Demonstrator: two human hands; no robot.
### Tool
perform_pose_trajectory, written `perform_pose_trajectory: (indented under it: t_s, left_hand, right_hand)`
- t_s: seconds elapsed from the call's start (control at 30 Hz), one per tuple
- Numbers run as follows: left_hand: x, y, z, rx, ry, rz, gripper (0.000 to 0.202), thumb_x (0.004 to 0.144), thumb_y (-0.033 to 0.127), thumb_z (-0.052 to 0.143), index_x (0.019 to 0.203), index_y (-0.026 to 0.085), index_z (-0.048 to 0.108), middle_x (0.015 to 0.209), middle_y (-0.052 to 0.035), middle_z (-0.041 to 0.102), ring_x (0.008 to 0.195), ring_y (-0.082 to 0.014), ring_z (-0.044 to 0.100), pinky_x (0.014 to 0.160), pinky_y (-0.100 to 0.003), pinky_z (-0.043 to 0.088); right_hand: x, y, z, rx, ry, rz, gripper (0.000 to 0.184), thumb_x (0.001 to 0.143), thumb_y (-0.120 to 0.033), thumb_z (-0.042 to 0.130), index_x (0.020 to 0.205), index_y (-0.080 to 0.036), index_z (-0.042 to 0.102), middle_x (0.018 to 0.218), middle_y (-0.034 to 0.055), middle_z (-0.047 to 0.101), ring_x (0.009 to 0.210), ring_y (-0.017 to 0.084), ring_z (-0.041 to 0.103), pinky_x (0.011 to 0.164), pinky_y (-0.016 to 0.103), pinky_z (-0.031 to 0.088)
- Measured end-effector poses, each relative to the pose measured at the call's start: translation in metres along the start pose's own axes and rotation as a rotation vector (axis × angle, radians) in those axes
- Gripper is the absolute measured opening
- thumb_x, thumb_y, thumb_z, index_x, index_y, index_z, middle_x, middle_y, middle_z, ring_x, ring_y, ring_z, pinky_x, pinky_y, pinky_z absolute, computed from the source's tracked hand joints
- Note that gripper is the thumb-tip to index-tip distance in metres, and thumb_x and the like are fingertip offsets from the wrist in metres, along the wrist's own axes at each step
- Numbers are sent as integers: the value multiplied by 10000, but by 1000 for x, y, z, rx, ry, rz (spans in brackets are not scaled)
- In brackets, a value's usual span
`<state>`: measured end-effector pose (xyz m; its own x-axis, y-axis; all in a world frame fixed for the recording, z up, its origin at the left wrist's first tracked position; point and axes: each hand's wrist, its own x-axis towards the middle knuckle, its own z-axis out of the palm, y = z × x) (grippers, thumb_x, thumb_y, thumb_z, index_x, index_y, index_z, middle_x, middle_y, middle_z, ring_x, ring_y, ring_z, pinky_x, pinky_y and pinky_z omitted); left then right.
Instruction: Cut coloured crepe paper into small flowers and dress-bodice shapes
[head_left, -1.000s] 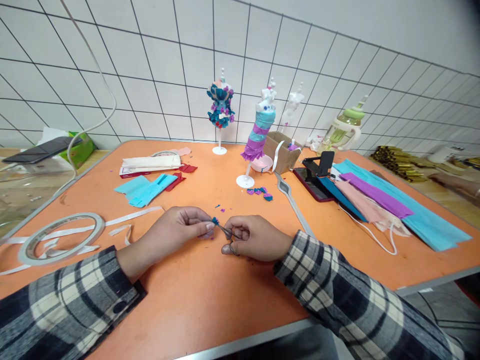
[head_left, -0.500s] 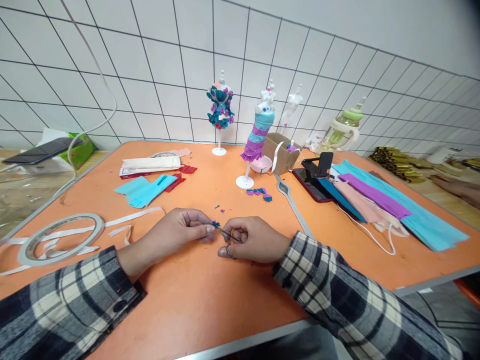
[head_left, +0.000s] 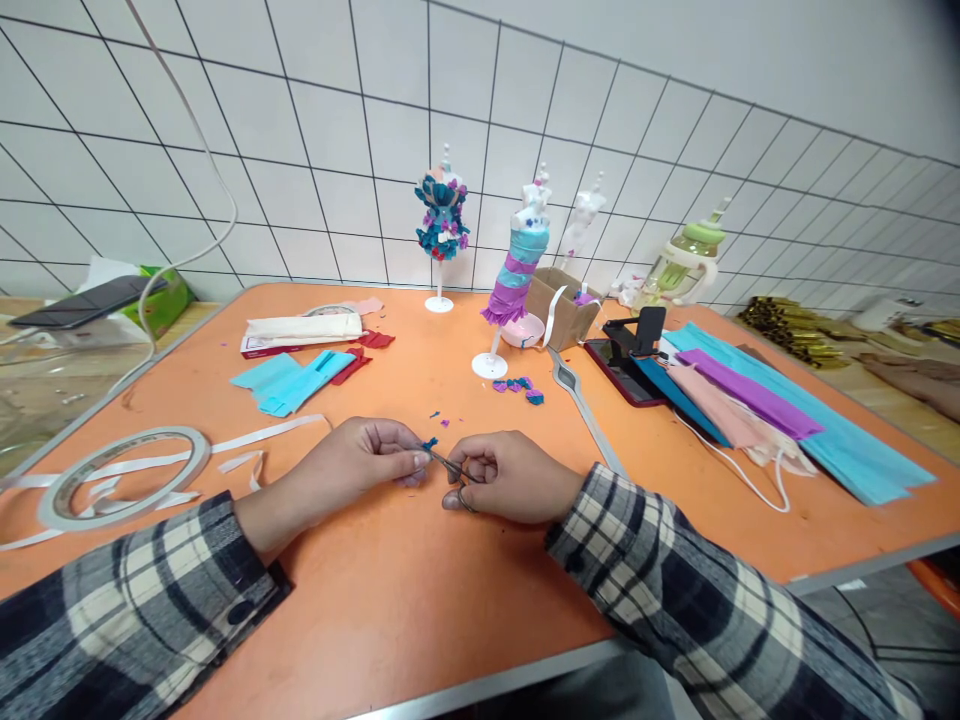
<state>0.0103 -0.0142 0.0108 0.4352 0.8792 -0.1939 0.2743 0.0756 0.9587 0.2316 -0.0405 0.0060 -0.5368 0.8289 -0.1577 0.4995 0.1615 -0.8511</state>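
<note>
My left hand [head_left: 352, 472] rests on the orange table [head_left: 420, 600] and pinches a tiny blue paper piece [head_left: 429, 443] at its fingertips. My right hand [head_left: 510, 475] lies beside it, fingers curled through the loops of small scissors [head_left: 452, 468]. The scissor blades point left and meet the blue piece. Small blue and purple scraps [head_left: 441, 418] lie just beyond the hands.
A tape roll [head_left: 120, 480] with loose white strips lies left. Blue folded paper [head_left: 289, 380] and a cream packet [head_left: 300, 328] sit behind. Two decorated mini mannequins [head_left: 442, 220] [head_left: 517, 270], a cardboard box [head_left: 562, 300], a phone stand [head_left: 637, 335] and crepe paper sheets [head_left: 787, 410] stand right.
The hands stay in place; the scissors shift slightly at the blue piece. The view has barely tilted.
</note>
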Motion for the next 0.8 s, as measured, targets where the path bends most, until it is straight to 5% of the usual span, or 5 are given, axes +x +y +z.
perform_pose_trajectory:
  t_s: [0.3,0.8]
  left_hand:
    - [1,-3,-2,21,37,-8,155,660,326,776,693,194,701,635,4,741,608,-147,673,622,-238,519]
    - [1,3,0,143,33,-11,185,652,391,749,654,211,705,657,-9,761,619,-170,683,604,-255,523]
  right_hand:
    - [-2,0,-4,29,-83,-6,298,769,-468,714,825,-199,598,614,-70,468,531,78,400,478,218,295]
    - [-1,1,-7,-95,-25,-3,196,759,-366,745,833,-189,706,570,-70,464,537,75,399,520,223,267]
